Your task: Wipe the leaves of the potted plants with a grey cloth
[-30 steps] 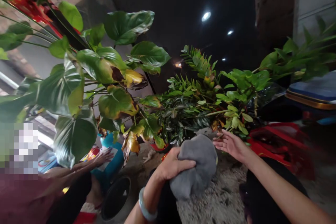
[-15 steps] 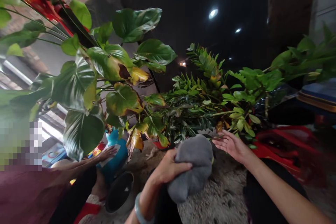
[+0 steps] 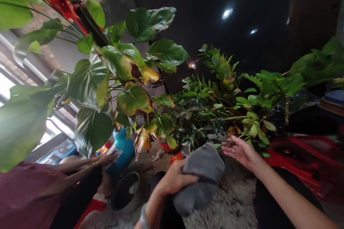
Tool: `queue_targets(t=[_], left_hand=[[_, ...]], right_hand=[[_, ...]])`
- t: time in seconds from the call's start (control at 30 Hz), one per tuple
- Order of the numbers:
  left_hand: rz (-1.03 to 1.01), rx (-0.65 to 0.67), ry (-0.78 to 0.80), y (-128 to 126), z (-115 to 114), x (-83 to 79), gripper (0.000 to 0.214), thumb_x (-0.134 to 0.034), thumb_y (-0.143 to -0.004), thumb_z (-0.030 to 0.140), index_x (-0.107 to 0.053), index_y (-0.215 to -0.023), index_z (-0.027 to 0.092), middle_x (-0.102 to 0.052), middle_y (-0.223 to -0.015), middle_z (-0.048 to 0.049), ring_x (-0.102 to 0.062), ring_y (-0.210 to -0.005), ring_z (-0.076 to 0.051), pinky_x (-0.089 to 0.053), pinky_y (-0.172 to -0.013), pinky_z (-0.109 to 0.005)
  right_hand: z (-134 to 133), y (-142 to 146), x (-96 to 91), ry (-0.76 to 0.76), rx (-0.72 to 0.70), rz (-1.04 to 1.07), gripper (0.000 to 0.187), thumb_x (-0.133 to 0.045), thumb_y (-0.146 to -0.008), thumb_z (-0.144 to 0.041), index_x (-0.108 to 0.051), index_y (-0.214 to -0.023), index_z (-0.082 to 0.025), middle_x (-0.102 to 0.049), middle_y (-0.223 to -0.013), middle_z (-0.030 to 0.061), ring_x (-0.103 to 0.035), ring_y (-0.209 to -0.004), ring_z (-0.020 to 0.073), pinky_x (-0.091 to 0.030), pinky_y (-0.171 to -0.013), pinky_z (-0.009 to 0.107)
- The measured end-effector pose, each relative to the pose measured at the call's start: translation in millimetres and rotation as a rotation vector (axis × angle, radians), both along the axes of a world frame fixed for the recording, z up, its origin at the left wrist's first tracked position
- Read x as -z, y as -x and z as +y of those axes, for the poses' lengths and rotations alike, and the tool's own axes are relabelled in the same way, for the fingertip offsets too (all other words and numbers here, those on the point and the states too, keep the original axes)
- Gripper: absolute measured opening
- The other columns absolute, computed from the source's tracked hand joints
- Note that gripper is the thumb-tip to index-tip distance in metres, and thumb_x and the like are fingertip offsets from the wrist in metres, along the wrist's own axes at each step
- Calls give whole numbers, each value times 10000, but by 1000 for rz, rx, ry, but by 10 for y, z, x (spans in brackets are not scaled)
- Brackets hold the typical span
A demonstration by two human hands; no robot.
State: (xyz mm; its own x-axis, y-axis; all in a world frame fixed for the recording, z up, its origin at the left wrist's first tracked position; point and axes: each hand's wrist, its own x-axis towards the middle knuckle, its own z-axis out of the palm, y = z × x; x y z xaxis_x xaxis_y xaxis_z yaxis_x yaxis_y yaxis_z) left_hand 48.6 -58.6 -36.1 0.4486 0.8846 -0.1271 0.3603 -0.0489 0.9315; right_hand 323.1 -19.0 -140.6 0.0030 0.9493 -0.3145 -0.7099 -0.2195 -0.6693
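My left hand (image 3: 176, 179) is closed around a folded grey cloth (image 3: 205, 171), thumb lying across its front. A pale green bangle shows on that wrist. To the right, my right hand (image 3: 243, 152) is turned palm up, with a narrow green leaf (image 3: 217, 145) between its thumb and fingers. The leaf's tip sticks out toward the cloth's upper edge; whether they touch I cannot tell. Behind both hands grows a dense clump of dark narrow-leaved plants (image 3: 196, 123), with a brighter green plant (image 3: 254, 125) at its right.
A large-leaved plant (image 3: 94, 82) with browned edges fills the left. A person in a maroon top (image 3: 34, 189) sits there, one hand at a blue vase (image 3: 123, 150). A dark round pot (image 3: 126, 191), a red basket (image 3: 295, 161) and a dark glossy panel (image 3: 201, 14) surround me.
The view has shifted left, so things appear farther right. My left hand and the cloth sit slightly lower, and the cloth's fold has changed. The right hand keeps its place by the leaf.
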Motion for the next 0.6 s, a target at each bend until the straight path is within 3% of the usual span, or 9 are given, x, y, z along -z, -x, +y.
queue_targets(t=[0.13,0.2,0.23,0.33,0.4,0.47,0.53,0.6], left_hand=[[-337,-547,-190,257,157,-502,379,-796,-525,365,-710,-819,142,-723,-740,-56,-639,-665,-200,-510,-617,-280],[-431,-737,-277,243,311,-558,444,-801,-515,387,-697,-862,130,-725,-766,-58,-655,-683,-201,-521,-637,-287],[-436,-773,-281,208,370,-510,439,-797,-512,392,-695,-848,130,-722,-754,-54,-654,-674,-197,-521,-634,-287],[-310,-694,-158,59,366,-126,336,-796,-463,368,-686,-680,135,-681,-616,-34,-617,-585,-187,-498,-566,-284],[-216,-543,-33,-7,201,179,283,-803,-436,330,-692,-620,145,-670,-579,-29,-610,-577,-193,-494,-562,-290],[-186,-399,113,-9,-14,358,261,-801,-449,333,-709,-628,167,-690,-600,-32,-618,-591,-207,-503,-568,-305],[-204,-353,160,41,-164,329,296,-803,-465,360,-721,-676,170,-710,-638,-37,-634,-607,-214,-516,-587,-313],[-262,-433,80,115,-169,109,365,-806,-476,396,-721,-731,150,-718,-669,-46,-650,-625,-220,-529,-607,-316]], right_hand=[[-2,-32,-4,15,31,19,73,-635,-782,-284,-621,-730,-234,-744,-774,91,-721,-797,278,-540,-834,434],[8,-13,-17,27,47,26,64,-607,-793,-262,-627,-738,-234,-746,-778,92,-723,-800,274,-540,-842,432],[14,2,-22,32,52,29,66,-595,-797,-250,-630,-745,-233,-746,-774,91,-724,-792,270,-542,-838,429],[32,40,-14,40,66,23,62,-586,-796,-232,-637,-761,-230,-746,-750,87,-725,-752,264,-544,-823,427],[40,41,15,32,63,6,37,-612,-783,-247,-637,-762,-229,-745,-740,92,-726,-745,276,-540,-823,439],[44,20,53,12,47,-10,41,-643,-765,-268,-633,-760,-229,-746,-747,101,-726,-760,290,-536,-826,449],[44,-15,85,6,33,-13,49,-652,-756,-269,-634,-769,-225,-747,-761,112,-726,-773,291,-537,-823,444],[44,-50,106,11,23,-3,46,-646,-752,-252,-641,-787,-221,-749,-782,118,-725,-788,284,-539,-830,433]])
